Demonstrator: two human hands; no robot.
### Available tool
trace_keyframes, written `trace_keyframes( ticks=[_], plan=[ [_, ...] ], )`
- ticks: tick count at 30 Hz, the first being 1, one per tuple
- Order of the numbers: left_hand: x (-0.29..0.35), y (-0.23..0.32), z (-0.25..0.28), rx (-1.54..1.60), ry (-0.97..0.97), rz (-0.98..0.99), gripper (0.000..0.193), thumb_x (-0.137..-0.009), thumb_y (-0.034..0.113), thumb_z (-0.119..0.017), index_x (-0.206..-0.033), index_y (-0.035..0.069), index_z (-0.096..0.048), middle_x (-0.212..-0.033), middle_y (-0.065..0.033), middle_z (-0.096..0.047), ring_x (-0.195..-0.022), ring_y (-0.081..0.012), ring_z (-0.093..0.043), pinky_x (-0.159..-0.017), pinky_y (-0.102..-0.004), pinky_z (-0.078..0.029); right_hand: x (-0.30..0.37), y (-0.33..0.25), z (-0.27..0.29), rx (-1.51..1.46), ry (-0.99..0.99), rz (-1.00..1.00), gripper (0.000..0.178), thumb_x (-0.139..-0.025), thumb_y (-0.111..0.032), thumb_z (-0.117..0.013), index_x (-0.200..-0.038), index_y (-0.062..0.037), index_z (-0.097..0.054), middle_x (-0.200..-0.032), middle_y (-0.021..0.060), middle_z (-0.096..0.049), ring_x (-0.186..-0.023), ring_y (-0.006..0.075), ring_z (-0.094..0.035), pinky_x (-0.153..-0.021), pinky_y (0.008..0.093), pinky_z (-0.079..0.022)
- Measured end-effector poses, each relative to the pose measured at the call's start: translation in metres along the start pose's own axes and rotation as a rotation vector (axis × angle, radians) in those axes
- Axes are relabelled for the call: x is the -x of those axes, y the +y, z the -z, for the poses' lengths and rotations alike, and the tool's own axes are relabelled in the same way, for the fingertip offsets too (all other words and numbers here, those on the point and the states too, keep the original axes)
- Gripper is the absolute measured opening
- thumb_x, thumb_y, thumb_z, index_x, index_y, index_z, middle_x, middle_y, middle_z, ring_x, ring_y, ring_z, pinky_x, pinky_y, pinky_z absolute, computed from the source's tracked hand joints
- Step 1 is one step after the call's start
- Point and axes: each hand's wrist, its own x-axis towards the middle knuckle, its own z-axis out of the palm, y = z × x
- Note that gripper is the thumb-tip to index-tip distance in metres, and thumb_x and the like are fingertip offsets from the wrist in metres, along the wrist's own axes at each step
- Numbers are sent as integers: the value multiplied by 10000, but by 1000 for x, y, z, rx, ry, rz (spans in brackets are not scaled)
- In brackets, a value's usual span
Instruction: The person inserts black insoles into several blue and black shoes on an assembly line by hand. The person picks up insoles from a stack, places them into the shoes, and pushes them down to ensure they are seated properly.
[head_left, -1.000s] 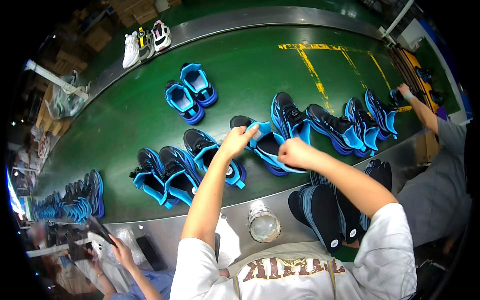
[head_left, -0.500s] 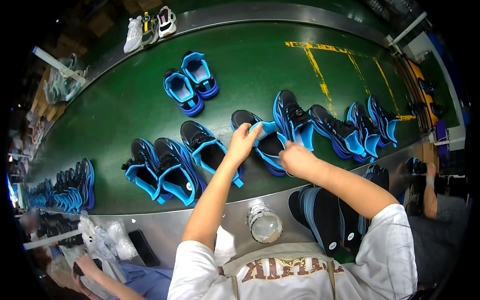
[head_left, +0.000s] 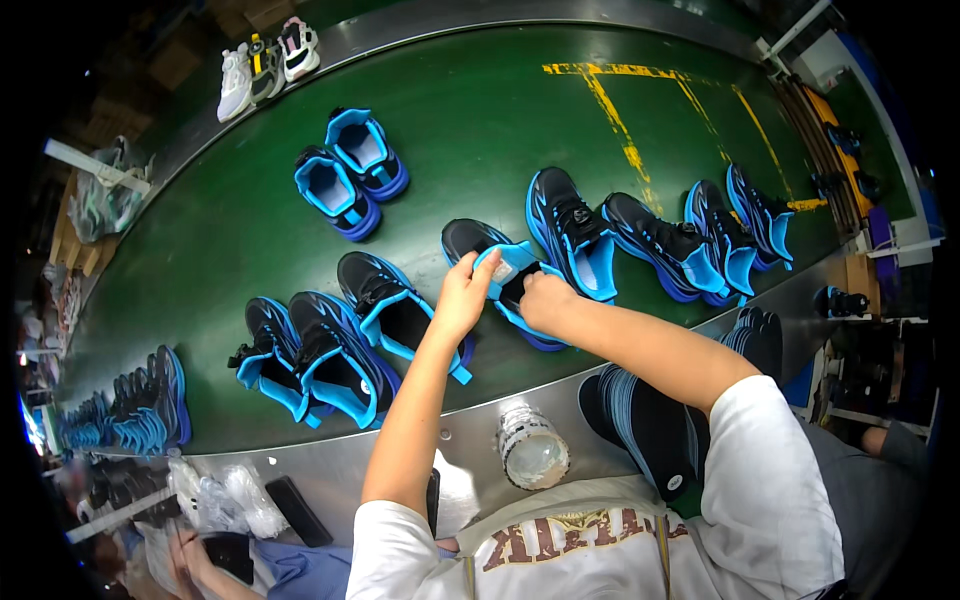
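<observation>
Shoes line the green belt (head_left: 300, 200). Left hand (head_left: 462, 293) pinches the blue tongue of a black-and-blue shoe (head_left: 478, 242) mid-belt, toe pointing far-left, heel near-right. Right hand (head_left: 545, 300), curled, grips its opening, both forearms reaching away.

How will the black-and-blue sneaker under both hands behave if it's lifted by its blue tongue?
The black-and-blue sneaker probably dangles toe-down: its blue tongue looks soft, bending under the left hand. Likely light, foam-soled. Flat-soled on the green belt, it seems unlikely to roll.
</observation>
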Motion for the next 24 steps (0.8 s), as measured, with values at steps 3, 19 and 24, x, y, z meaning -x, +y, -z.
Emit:
trace_keyframes(
  ticks=[3, 19, 24],
  plan=[
    [0, 2, -1, 31, 0, -22, 387, -855, 369, -522, -784, -11, -527, -624, -27, -451, -633, -82, -404, -576, -244, -365, -5, 2, 5, 154, -150, 103, 275, -777, -154, -461, -924, -6, -641, -1014, 176, -572, -869, 279, -546, -755, 351, -445],
    [8, 23, -9, -1164, 174, -668, 301, -696, 217, -651, -889, 50, -491, -734, -56, -475, -641, -238, -545, -569, -349, -429, 34, 14, 15, -153, -231, 226, 519, -812, -386, -331, -925, 22, -632, -979, 161, -610, -1033, 241, -524, -1065, 369, -64],
    [6, 17, -14, -1290, 57, -583, 247, -721, 217, -617, -858, 54, -492, -788, -67, -484, -663, -243, -543, -581, -356, -440, 49, 6, -5, -278, 131, 153, 445, -770, -359, -421, -838, 36, -613, -919, 191, -594, -1026, 252, -503, -1062, 395, -125]
  ],
)
